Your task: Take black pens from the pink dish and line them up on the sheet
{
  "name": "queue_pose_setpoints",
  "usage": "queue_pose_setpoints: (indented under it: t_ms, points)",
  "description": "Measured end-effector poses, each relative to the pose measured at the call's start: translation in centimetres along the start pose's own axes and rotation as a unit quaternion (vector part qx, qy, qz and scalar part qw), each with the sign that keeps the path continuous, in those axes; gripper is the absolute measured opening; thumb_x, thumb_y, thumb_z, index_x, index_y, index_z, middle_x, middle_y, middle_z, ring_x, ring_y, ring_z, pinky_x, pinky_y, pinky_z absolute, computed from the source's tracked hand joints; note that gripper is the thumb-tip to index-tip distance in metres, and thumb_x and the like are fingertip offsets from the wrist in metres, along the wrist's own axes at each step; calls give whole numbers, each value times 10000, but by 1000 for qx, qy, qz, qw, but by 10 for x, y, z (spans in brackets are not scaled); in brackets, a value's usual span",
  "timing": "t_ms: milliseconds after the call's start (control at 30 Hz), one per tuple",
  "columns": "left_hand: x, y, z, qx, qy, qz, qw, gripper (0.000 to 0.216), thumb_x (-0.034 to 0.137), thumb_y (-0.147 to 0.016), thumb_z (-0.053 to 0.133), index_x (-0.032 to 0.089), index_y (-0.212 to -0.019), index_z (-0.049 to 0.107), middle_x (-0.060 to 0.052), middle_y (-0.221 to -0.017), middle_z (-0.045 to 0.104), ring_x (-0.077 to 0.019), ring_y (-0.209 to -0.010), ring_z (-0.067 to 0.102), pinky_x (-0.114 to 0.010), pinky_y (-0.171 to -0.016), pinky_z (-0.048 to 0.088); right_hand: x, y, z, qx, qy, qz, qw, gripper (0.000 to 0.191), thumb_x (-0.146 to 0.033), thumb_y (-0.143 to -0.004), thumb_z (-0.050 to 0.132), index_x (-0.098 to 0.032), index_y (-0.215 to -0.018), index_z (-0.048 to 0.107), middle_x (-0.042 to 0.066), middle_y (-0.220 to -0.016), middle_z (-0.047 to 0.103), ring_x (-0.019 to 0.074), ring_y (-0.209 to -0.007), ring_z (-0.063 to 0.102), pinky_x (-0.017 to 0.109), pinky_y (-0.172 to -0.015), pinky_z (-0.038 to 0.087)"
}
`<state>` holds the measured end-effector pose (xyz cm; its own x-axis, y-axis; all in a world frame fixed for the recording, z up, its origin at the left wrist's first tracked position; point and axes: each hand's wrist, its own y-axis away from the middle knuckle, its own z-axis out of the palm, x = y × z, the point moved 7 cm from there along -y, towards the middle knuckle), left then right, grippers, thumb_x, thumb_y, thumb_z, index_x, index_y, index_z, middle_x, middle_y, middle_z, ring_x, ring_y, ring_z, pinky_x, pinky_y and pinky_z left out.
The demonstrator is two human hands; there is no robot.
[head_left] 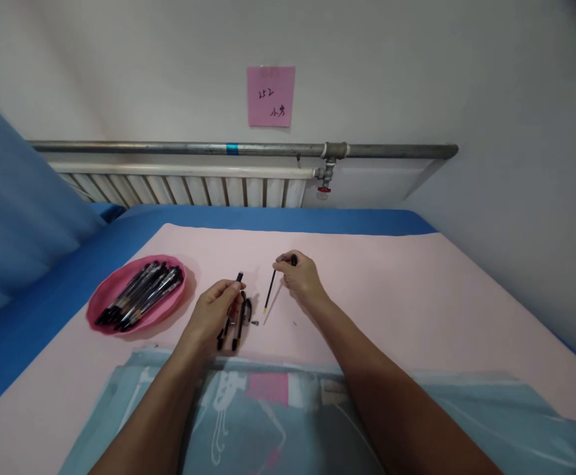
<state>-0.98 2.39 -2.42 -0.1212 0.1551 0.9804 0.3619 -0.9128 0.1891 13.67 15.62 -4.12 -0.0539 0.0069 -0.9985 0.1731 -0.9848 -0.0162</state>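
My left hand (217, 305) is closed on a black pen barrel (239, 278) whose tip sticks out above the fingers. Two more black pens (237, 330) lie on the pink sheet just below that hand, with a small loose part (255, 322) beside them. My right hand (299, 274) pinches the top of a thin black refill (270, 291), which hangs slanting down to the sheet. A small dark piece (293, 260) shows at my right fingertips.
A pink oval tray (100, 300) holding several black pens sits at the left. The pink sheet (416, 297) covers a blue surface (45, 290). A radiator (193, 188) and pipe (169, 147) run along the wall, under a pink note (270, 95). A pale blue printed cloth (278, 422) lies nearest me.
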Motion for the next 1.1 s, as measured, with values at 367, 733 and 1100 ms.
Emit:
queue_pose_setpoints:
  t_ms: [367, 733, 1100]
  points:
    - [2, 0, 3, -1, -29, 15, 999, 261, 392, -693, 597, 147, -779, 617, 39, -583, 525, -63, -484, 443, -171, -459, 339, 9, 2, 0, 17, 31, 2, 999, 118, -241, -549, 631, -199, -634, 561, -26, -619, 549, 110, -557, 456, 223, -468, 307]
    - [-3, 0, 6, -11, -37, -1, 999, 293, 442, -662, 617, 167, -762, 608, 49, -554, 512, -72, -472, 433, -177, -457, 320, 10, 3, 1, 23, 16, 19, 999, 131, -264, -559, 627, -208, -654, 557, -30, -594, 534, 107, -531, 461, 217, -449, 297]
    - [0, 2, 7, -9, -61, 9, 998, 260, 417, -680, 599, 164, -743, 600, 49, -548, 502, -71, -476, 426, -171, -446, 308, 14, 9, 12, 6, 35, 17, 999, 142, -279, -549, 635, -207, -655, 575, -29, -597, 538, 112, -539, 459, 215, -444, 308]
